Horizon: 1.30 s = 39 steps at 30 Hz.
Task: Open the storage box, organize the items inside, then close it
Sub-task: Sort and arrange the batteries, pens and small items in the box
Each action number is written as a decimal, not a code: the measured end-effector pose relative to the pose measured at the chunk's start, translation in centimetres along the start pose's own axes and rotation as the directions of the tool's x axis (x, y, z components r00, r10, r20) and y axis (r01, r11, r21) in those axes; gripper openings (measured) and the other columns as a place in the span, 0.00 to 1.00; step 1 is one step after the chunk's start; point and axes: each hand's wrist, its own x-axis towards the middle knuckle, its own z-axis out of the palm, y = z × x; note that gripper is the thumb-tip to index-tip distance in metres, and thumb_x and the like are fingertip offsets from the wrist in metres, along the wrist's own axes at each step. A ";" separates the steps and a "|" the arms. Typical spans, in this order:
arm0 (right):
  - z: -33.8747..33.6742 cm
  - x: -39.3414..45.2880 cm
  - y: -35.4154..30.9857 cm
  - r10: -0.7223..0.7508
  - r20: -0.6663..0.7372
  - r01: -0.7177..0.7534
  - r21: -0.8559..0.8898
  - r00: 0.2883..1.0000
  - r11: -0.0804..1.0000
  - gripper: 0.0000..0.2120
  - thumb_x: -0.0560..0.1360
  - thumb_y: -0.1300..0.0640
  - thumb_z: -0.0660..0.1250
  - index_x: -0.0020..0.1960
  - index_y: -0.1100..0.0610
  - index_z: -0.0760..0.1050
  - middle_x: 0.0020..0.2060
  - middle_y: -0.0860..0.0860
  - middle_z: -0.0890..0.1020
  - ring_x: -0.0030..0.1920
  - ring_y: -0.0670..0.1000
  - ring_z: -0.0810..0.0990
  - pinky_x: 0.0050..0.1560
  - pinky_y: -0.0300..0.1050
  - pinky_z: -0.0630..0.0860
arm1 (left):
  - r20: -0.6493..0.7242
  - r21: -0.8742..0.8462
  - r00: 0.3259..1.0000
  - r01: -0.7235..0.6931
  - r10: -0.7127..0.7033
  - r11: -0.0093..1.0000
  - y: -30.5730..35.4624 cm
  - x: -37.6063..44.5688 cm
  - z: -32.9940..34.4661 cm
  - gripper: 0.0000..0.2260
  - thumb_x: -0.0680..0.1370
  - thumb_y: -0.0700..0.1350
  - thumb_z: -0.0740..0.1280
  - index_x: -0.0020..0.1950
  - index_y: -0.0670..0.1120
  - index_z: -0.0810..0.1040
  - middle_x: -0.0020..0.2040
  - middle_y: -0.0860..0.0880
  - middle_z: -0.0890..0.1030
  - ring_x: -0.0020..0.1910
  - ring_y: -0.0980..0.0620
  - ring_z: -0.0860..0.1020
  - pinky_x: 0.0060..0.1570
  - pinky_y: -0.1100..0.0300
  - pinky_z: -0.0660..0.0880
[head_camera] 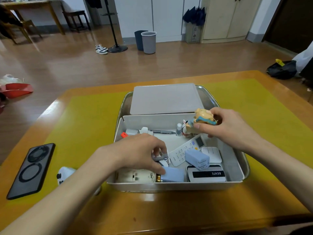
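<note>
An open white storage box [234,164] sits in a metal tray [209,94] on the table. Its grey lid [165,99] lies flat in the tray behind it. My right hand [227,126] grips a small pig figurine [202,115] above the box's back right corner. My left hand [140,152] reaches into the box's left half and pinches a small grey item [160,158], partly hidden by my fingers. Inside lie a white remote [184,150], two light-blue chargers [197,159] [172,174], a pen [162,132], a small bottle [179,128] and a box labelled BENTE [206,173].
A dark phone [32,170] lies on the yellow mat [88,116] at the left. A white object [64,174] shows beside my left forearm. Beyond the table's far edge are wooden floor, two bins [146,41] and a coat-stand base [117,48].
</note>
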 end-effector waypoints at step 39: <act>-6.8 -3.0 1.9 0.057 -0.165 -0.070 -0.074 0.985 0.995 0.27 0.66 0.26 0.68 0.34 0.50 0.72 0.24 0.42 0.75 0.27 0.43 0.71 0.28 0.39 0.60 | -0.521 0.126 0.845 -0.065 0.122 0.990 5.5 12.8 3.7 0.14 0.77 0.42 0.70 0.60 0.47 0.73 0.56 0.48 0.67 0.38 0.40 0.76 0.38 0.45 0.76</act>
